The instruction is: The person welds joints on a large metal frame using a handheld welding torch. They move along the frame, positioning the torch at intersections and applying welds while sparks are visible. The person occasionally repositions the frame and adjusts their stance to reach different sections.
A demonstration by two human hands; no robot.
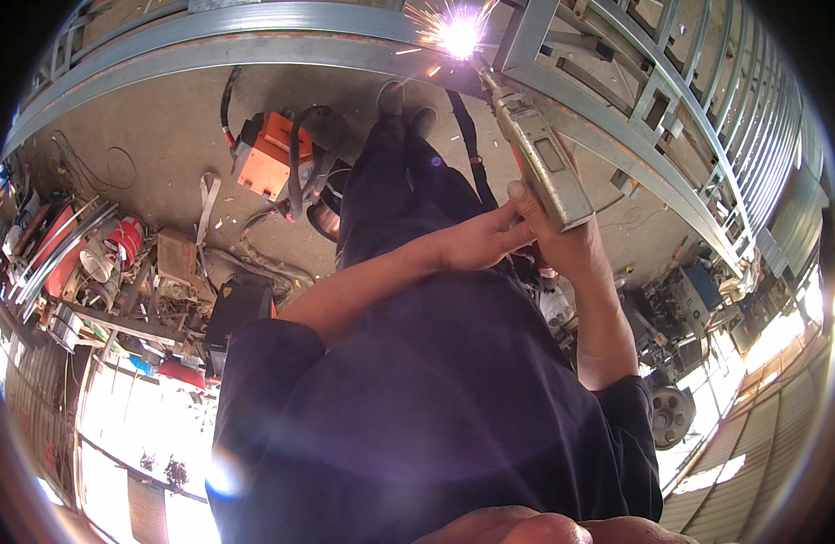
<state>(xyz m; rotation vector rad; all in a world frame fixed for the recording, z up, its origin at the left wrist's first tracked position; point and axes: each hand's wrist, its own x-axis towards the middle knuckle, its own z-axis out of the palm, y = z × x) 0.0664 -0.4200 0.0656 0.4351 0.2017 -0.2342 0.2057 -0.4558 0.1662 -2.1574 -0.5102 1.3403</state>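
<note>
My right hand [567, 248] grips a handheld welding gun [540, 160] with a scuffed, boxy metal body. The gun's grip is mostly hidden under its body and my hand. Against my right hand rests my left hand [479, 239], its fingers partly hidden, so I cannot tell whether they hold the gun. The slim nozzle [485, 73] points forward at a galvanized steel beam [309, 47] of a metal frame. At its tip glows a bright weld spot [459, 39], throwing orange sparks and hiding the joint. Close to the right of that glow, a steel upright [530, 34] meets the beam.
A barred metal panel [751, 115] stands at the right. On the floor lie an orange-and-black machine [273, 153] with thick hoses and a welding helmet [326, 211]. Clutter with metal tubes [67, 248] and a red bucket [126, 238] fills the left side. A dark strap [468, 136] hangs ahead.
</note>
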